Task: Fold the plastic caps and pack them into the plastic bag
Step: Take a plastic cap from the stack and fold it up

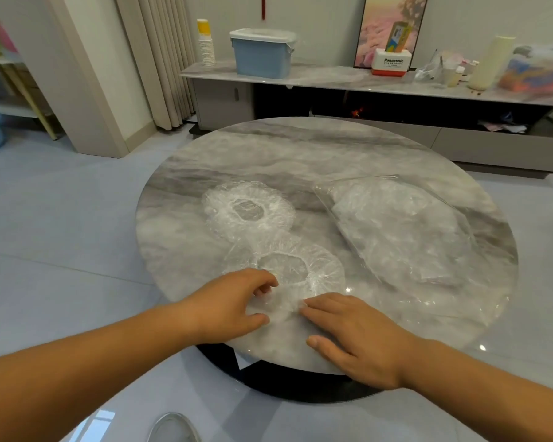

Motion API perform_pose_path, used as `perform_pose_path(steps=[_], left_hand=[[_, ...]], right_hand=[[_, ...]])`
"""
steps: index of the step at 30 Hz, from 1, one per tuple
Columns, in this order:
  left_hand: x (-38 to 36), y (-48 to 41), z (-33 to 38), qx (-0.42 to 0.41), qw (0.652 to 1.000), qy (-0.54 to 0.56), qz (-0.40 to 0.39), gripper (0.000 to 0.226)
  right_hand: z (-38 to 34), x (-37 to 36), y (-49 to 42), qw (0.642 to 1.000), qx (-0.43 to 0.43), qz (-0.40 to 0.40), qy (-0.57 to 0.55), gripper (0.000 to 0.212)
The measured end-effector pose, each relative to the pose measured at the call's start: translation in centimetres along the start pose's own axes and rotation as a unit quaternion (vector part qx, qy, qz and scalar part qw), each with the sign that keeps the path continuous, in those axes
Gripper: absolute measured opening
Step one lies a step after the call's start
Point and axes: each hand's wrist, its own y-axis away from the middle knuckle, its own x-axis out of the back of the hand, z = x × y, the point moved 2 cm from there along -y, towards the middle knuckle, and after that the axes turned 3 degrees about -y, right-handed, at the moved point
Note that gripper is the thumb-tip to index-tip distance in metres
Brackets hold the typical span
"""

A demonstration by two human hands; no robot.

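Two clear plastic caps with gathered elastic rims lie on the round marble table (205, 145). The far cap (248, 210) lies open and flat, apart from my hands. The near cap (300, 266) overlaps its front edge. My left hand (233, 301) pinches the near cap's front edge between curled fingers and thumb. My right hand (348, 333) lies flat with straight fingers, its fingertips pressing the same edge. A clear plastic bag (396, 231) with several folded caps inside lies to the right.
A low marble-topped cabinet (332, 79) stands behind the table with a blue lidded box (262, 54), paper cups (205, 43), a Panasonic box (391, 62) and other clutter. Curtains hang at the left. Grey floor surrounds the table.
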Motion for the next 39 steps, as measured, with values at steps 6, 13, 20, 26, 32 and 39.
perform_pose_path(steps=[6, 13, 20, 26, 32, 39], left_hand=[[1.2, -0.6, -0.1, 0.089, 0.981, 0.170, 0.030, 0.033], [1.5, -2.3, -0.7, 0.132, 0.981, 0.134, 0.051, 0.006], [1.4, -4.0, -2.2, 0.166, 0.975, 0.131, 0.074, 0.010], [0.9, -4.4, -2.7, 0.176, 0.975, 0.118, 0.070, 0.012], [0.6, -3.9, -1.6, 0.163, 0.983, 0.069, 0.049, 0.012], [0.7, -3.3, -1.2, 0.157, 0.982, 0.002, 0.103, 0.028]], right_hand=[[0.1, 1.8, -0.5, 0.986, -0.075, 0.038, -0.146, 0.049], [0.3, 2.3, -2.3, 0.974, -0.132, 0.043, -0.182, 0.050], [1.2, 1.4, -2.8, 0.985, -0.098, 0.069, -0.121, 0.051], [1.7, 0.8, -3.1, 0.981, -0.114, 0.070, -0.142, 0.036], [1.4, 1.1, -2.5, 0.982, -0.123, 0.031, -0.138, 0.038], [0.6, 1.4, -2.6, 0.988, -0.137, 0.002, -0.070, 0.049]])
